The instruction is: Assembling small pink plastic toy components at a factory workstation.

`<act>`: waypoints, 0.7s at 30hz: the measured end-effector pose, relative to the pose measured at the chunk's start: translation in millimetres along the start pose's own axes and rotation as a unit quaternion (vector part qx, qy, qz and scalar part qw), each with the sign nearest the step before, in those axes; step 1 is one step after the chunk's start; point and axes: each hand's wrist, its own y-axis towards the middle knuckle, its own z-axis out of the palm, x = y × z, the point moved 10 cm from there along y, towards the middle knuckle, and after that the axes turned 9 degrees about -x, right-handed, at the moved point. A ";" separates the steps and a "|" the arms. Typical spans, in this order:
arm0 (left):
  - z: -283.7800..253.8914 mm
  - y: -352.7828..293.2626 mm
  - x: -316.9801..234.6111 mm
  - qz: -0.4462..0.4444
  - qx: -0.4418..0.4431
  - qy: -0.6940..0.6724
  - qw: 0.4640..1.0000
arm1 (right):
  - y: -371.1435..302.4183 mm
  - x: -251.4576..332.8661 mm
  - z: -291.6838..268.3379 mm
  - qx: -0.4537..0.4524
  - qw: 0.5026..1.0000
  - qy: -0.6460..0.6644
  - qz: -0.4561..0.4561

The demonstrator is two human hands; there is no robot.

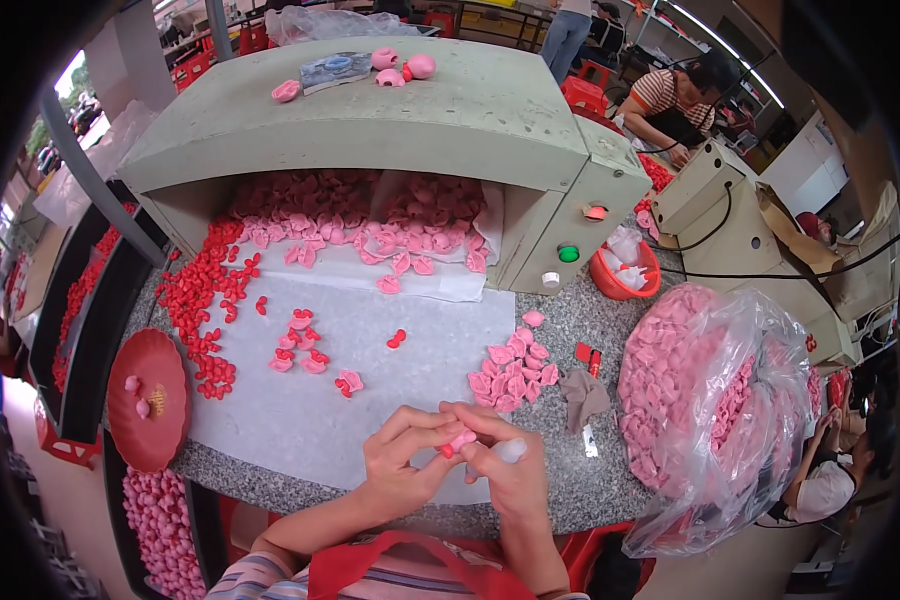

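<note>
Near the table's front edge my left hand [408, 455] and my right hand [505, 462] meet with bent fingers. Both pinch a small pink plastic piece [462, 439] with a red part [447, 451] at its lower side. Something whitish and translucent [510, 450] sits at my right hand's fingers; its kind is unclear. Beyond my hands, a pink shell with a red piece on it [349, 383] lies on the white sheet [290, 420]. A lone red piece [397, 339] and a small group of pink-and-red pieces [301, 343] rest farther back. A pile of pink shells [513, 372] is to the right.
A pale green machine housing [360, 130] arches over heaped pink shells. Red pieces [195, 300] spread at left beside a red scalloped dish [150, 400]. At right stand a grey cloth [583, 398], a large clear bag of pink shells [710, 400] and a red basket [625, 275]. Co-workers sit beyond.
</note>
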 end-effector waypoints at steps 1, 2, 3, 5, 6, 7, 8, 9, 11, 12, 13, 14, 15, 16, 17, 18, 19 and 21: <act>-0.5 -0.1 -0.8 0.003 -0.004 0.007 1.000 | 0.2 -0.7 0.4 0.003 1.000 0.001 0.000; -1.1 -0.1 -1.4 0.006 -0.009 0.014 1.000 | 0.4 -1.0 0.1 0.003 1.000 0.001 0.000; -1.3 -0.3 -0.9 0.006 -0.008 0.014 1.000 | 0.5 -1.8 -0.2 0.003 1.000 0.002 0.003; 1.8 -1.7 -1.9 0.027 0.006 0.009 1.000 | 2.4 -4.0 -1.1 0.002 1.000 0.002 0.006; 3.4 -3.7 1.6 0.027 0.006 0.010 1.000 | 4.8 -7.2 -2.1 -0.002 1.000 -0.015 0.011; 6.3 -6.9 24.4 -0.084 -0.003 -0.112 0.990 | 6.9 -9.0 -2.5 -0.005 0.999 -0.033 0.016; 11.5 -13.1 43.4 -0.192 -0.012 -0.231 0.954 | 8.9 -5.0 -0.7 -0.004 0.999 -0.033 0.017; 11.3 -8.5 41.3 -0.192 -0.012 -0.230 0.954 | 12.4 2.6 -4.2 -0.026 0.997 -0.066 0.007; 45.2 -31.0 66.9 -0.502 0.008 -0.458 0.734 | 12.4 5.5 -9.2 -0.047 0.994 -0.098 -0.003; 45.2 -29.2 68.5 -0.501 0.006 -0.458 0.734 | 8.7 26.4 -14.0 -0.080 0.978 -0.148 -0.120; 47.7 -32.1 72.0 -0.522 0.006 -0.465 0.715 | -0.4 46.6 -15.8 -0.111 0.945 -0.196 -0.236; 50.8 -35.8 75.0 -0.543 0.005 -0.472 0.694 | -2.4 45.5 -14.3 -0.109 0.946 -0.196 -0.235; 51.3 -39.2 74.4 -0.544 0.003 -0.472 0.694 | -10.0 49.9 -4.9 -0.094 0.932 -0.226 -0.269; 49.1 -40.6 73.3 -0.519 0.021 -0.423 0.743 | -16.8 53.5 2.6 -0.079 0.915 -0.255 -0.302; 46.7 -40.1 71.6 -0.491 0.040 -0.371 0.787 | -16.9 49.0 0.1 -0.078 0.916 -0.255 -0.300; 46.1 -40.4 71.5 -0.492 0.042 -0.370 0.787 | -14.9 43.1 -7.7 -0.096 0.916 -0.248 -0.301; 44.9 -38.9 68.9 -0.480 0.064 -0.356 0.799 | -14.2 41.0 -13.9 -0.114 0.915 -0.240 -0.303; 40.2 -35.7 66.9 -0.469 0.087 -0.340 0.811 | -5.1 26.8 -32.6 -0.122 0.961 -0.177 -0.173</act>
